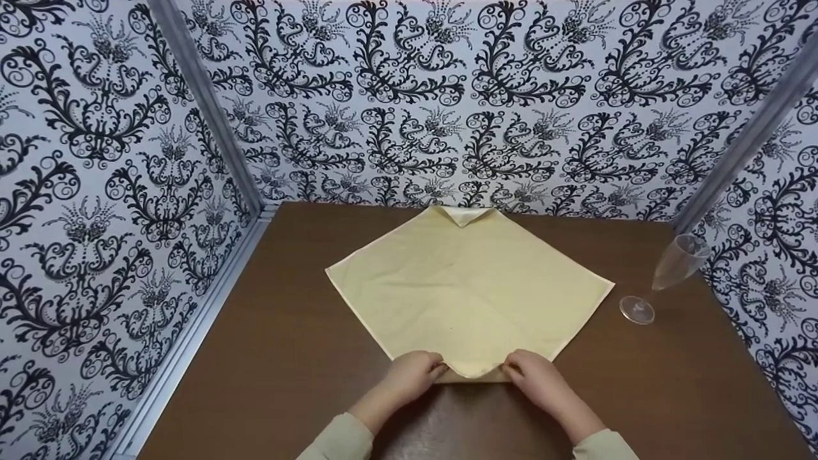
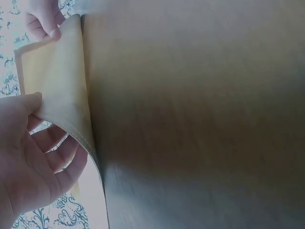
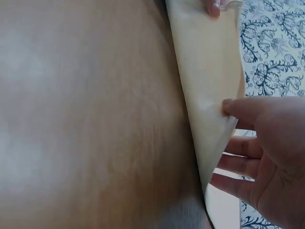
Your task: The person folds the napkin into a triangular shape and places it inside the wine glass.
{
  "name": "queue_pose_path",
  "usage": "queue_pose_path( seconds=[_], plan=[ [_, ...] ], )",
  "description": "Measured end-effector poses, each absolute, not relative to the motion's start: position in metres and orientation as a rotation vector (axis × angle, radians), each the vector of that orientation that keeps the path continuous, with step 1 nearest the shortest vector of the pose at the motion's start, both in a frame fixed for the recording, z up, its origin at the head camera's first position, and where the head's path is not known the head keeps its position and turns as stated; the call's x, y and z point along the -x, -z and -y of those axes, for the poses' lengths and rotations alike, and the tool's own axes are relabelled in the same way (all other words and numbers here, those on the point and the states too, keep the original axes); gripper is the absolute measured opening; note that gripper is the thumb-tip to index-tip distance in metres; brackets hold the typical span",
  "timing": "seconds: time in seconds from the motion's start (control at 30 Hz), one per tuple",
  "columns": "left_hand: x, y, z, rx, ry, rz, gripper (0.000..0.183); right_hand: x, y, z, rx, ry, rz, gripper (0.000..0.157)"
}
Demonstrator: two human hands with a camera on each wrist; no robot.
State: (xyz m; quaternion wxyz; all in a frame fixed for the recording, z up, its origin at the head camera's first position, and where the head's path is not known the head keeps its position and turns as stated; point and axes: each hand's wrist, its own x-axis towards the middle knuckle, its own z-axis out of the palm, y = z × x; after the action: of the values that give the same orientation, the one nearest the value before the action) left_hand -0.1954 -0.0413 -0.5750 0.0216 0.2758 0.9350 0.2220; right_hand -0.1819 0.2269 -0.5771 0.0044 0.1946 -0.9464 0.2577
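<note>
The left hand [image 1: 412, 375] and right hand [image 1: 535, 378] pinch the yellow cloth [image 1: 466, 287] along its turned-over near end, spaced apart seemingly to hold it even; the rest lies spread beyond their fingertips

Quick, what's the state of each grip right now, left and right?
Left grip: closed, pinching the pale yellow cloth by its turned-up near flap.
Right grip: closed, pinching the same flap's other side.
</note>
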Motion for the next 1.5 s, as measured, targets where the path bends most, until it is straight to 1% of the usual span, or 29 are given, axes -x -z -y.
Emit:
queue_pose_path(
  seconds=[0.23, 0.37, 0.5, 0.7, 0.83, 1.07, 1.13, 1.37, 1.5],
  plan=[
    [0.208, 0.58, 0.051, -0.675, -0.843, -2.875, 0.037, 0.195, 0.578, -0.224, -0.408, -0.877, 3.026, 0.03],
    [0.215, 0.58, 0.06, -0.564, -0.933, -2.839, 0.038, 0.202, 0.578, -0.222, -0.357, -0.92, 3.019, 0.03],
    [0.222, 0.581, 0.068, -0.521, -0.985, -2.814, 0.038, 0.21, 0.579, -0.222, -0.347, -0.96, 3.007, 0.027],
    [0.233, 0.588, 0.076, -0.574, -1.052, -2.773, 0.034, 0.216, 0.579, -0.235, -0.342, -1.07, 3.037, 0.026],
    [0.238, 0.59, 0.081, -0.605, -1.042, -2.76, 0.028, 0.219, 0.58, -0.251, -0.439, -1.135, 3.063, 0.026],
    [0.24, 0.592, 0.09, -0.658, -0.824, -2.822, 0.034, 0.226, 0.585, -0.266, -0.587, -1.316, 3.065, 0.019],
    [0.24, 0.592, 0.092, -0.684, -0.809, -2.814, 0.034, 0.227, 0.586, -0.267, -0.607, -1.353, 3.074, 0.019],
    [0.235, 0.591, 0.099, -0.717, -0.823, -2.76, 0.036, 0.221, 0.589, -0.264, -0.651, -1.51, 3.152, 0.031],
    [0.231, 0.591, 0.1, -0.731, -0.82, -2.763, 0.035, 0.215, 0.588, -0.264, -0.647, -1.611, 3.161, 0.031]
  ],
)
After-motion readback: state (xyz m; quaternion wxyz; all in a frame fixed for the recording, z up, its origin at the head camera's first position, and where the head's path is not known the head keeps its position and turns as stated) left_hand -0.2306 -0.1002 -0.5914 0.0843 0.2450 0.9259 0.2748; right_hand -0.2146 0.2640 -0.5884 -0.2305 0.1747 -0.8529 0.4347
